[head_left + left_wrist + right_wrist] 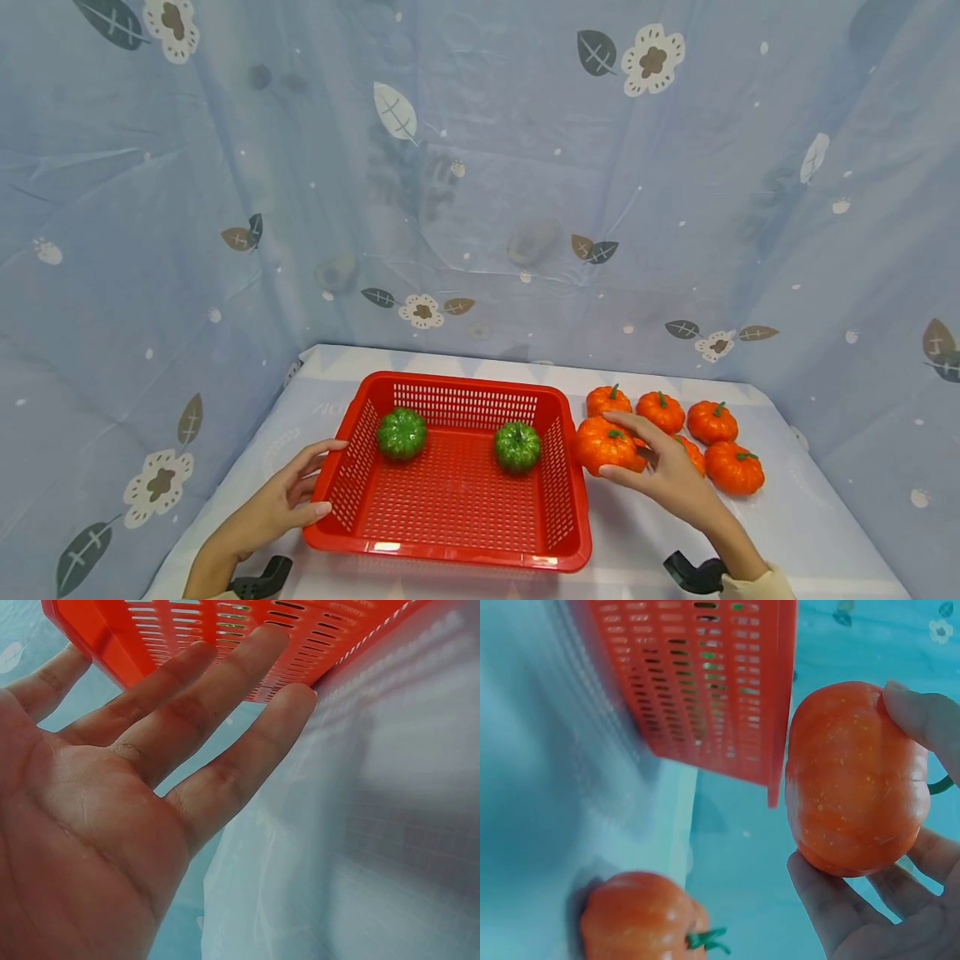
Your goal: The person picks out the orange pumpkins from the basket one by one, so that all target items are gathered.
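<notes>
A red perforated plastic basket [450, 546] stands on the table with two green toy pumpkins [402, 433] in it, one left and one right. My right hand [671, 479] grips an orange toy pumpkin [604, 444] between thumb and fingers, just outside the basket's right rim. In the right wrist view this pumpkin [859, 780] is raised beside the basket wall [697, 682], its green stem toward the palm. At the basket's left side is my left hand [273, 504], thumb and fingertips right at the rim. The left wrist view shows its fingers [202, 712] extended along the slotted wall.
Several more orange pumpkins [712, 422] sit on the table to the right of the basket, some partly behind my right hand. Blue patterned cloth [480, 208] hangs at the back and both sides of the white table [810, 542].
</notes>
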`<move>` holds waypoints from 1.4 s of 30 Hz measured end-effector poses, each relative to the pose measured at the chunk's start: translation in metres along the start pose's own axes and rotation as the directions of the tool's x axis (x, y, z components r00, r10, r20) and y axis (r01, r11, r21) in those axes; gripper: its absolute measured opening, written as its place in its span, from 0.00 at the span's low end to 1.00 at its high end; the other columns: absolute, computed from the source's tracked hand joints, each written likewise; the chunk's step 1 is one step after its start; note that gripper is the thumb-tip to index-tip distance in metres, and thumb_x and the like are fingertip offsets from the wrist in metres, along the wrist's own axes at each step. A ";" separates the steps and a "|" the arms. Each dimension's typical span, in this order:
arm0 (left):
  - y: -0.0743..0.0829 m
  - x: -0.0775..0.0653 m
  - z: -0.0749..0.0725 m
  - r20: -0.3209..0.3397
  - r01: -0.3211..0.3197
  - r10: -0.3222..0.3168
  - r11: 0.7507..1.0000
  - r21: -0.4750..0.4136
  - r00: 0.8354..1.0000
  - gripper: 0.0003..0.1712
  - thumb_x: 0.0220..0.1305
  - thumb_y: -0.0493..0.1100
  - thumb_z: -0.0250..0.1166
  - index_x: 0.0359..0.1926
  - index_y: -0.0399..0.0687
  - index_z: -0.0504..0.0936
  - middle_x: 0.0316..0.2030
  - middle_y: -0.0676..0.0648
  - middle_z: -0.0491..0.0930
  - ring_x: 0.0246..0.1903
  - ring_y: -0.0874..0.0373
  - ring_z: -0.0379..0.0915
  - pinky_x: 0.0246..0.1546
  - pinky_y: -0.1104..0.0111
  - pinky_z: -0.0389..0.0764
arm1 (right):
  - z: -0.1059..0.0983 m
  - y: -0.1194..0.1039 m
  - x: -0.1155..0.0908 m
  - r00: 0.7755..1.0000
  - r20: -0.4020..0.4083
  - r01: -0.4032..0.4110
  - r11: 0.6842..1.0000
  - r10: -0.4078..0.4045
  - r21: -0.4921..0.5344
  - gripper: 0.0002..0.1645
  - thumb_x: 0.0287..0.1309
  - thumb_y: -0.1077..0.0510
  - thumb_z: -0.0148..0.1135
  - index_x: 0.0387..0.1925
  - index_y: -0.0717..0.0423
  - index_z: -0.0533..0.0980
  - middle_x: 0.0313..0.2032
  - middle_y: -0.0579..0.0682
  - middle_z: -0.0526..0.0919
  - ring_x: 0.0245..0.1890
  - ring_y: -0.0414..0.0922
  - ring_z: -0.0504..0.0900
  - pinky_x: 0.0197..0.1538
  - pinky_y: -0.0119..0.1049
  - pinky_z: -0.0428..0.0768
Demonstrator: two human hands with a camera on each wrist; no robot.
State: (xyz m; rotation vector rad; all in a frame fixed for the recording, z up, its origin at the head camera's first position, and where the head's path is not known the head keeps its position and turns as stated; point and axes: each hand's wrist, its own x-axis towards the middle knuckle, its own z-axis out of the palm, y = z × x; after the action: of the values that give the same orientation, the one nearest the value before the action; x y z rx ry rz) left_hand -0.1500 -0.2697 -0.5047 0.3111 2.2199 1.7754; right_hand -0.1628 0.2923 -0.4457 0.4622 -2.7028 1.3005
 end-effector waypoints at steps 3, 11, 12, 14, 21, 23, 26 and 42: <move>0.000 0.000 0.000 0.001 -0.007 0.007 1.000 -0.001 1.000 0.47 0.64 0.42 0.70 0.78 0.58 0.56 0.74 0.32 0.56 0.66 0.31 0.67 0.51 0.57 0.85 | -0.003 0.005 -0.006 1.000 -0.008 -0.024 1.000 0.024 -0.011 0.42 0.54 0.40 0.77 0.69 0.38 0.72 0.68 0.42 0.72 0.62 0.48 0.76 0.59 0.35 0.80; 0.000 0.000 0.000 0.003 -0.006 0.006 1.000 -0.002 1.000 0.46 0.64 0.42 0.69 0.78 0.58 0.56 0.74 0.32 0.55 0.65 0.32 0.68 0.51 0.56 0.85 | -0.006 0.020 -0.021 0.998 -0.019 -0.052 0.999 0.052 -0.004 0.43 0.54 0.42 0.78 0.69 0.39 0.72 0.68 0.44 0.73 0.64 0.50 0.75 0.59 0.30 0.77; 0.001 0.000 0.000 0.002 -0.007 0.007 1.000 -0.001 1.000 0.46 0.64 0.42 0.69 0.78 0.58 0.56 0.74 0.32 0.55 0.65 0.32 0.68 0.51 0.56 0.85 | -0.007 0.023 -0.022 0.998 -0.022 -0.061 0.998 0.060 -0.016 0.43 0.53 0.41 0.78 0.69 0.39 0.72 0.68 0.43 0.73 0.64 0.49 0.75 0.59 0.26 0.76; 0.001 0.001 0.000 0.002 -0.008 0.008 1.000 0.005 1.000 0.46 0.64 0.42 0.69 0.78 0.58 0.56 0.74 0.32 0.55 0.65 0.32 0.68 0.51 0.56 0.85 | -0.007 0.027 -0.026 0.996 -0.030 -0.083 0.996 0.082 -0.040 0.45 0.52 0.39 0.78 0.70 0.40 0.71 0.68 0.42 0.74 0.65 0.49 0.74 0.60 0.26 0.76; 0.000 0.002 -0.001 0.002 -0.010 0.010 1.000 0.004 1.000 0.46 0.64 0.42 0.69 0.78 0.58 0.56 0.74 0.32 0.55 0.65 0.33 0.68 0.50 0.56 0.86 | -0.005 0.039 -0.040 0.979 -0.019 -0.202 0.979 0.202 0.003 0.48 0.51 0.41 0.80 0.70 0.48 0.70 0.68 0.53 0.73 0.68 0.56 0.72 0.63 0.38 0.78; 0.000 0.002 -0.001 0.000 -0.011 0.011 1.000 0.009 1.000 0.46 0.64 0.42 0.69 0.78 0.58 0.56 0.74 0.32 0.55 0.65 0.33 0.68 0.50 0.56 0.85 | -0.004 0.043 -0.043 0.975 -0.016 -0.221 0.975 0.222 0.022 0.47 0.51 0.43 0.80 0.70 0.49 0.70 0.67 0.54 0.74 0.67 0.56 0.73 0.63 0.42 0.78; 0.000 0.001 -0.001 -0.008 -0.004 0.004 1.000 0.010 1.000 0.46 0.64 0.43 0.70 0.78 0.59 0.57 0.74 0.33 0.55 0.66 0.32 0.67 0.50 0.56 0.85 | -0.002 0.049 -0.048 0.968 -0.010 -0.252 0.967 0.252 0.030 0.47 0.51 0.44 0.80 0.69 0.50 0.70 0.67 0.55 0.74 0.67 0.57 0.72 0.63 0.48 0.78; 0.000 0.001 0.000 -0.002 0.009 -0.009 1.000 -0.006 1.000 0.46 0.64 0.43 0.69 0.78 0.58 0.56 0.75 0.33 0.54 0.65 0.32 0.67 0.50 0.55 0.85 | 0.011 0.066 -0.063 0.917 0.023 -0.399 0.917 0.398 0.026 0.52 0.50 0.43 0.81 0.71 0.52 0.67 0.68 0.58 0.73 0.69 0.59 0.70 0.67 0.54 0.72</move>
State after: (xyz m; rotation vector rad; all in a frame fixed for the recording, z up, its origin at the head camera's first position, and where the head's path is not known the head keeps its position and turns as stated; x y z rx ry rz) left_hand -0.1504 -0.2692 -0.5050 0.2976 2.2138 1.7781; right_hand -0.1240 0.3363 -0.5163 -0.0894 -2.8966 1.4289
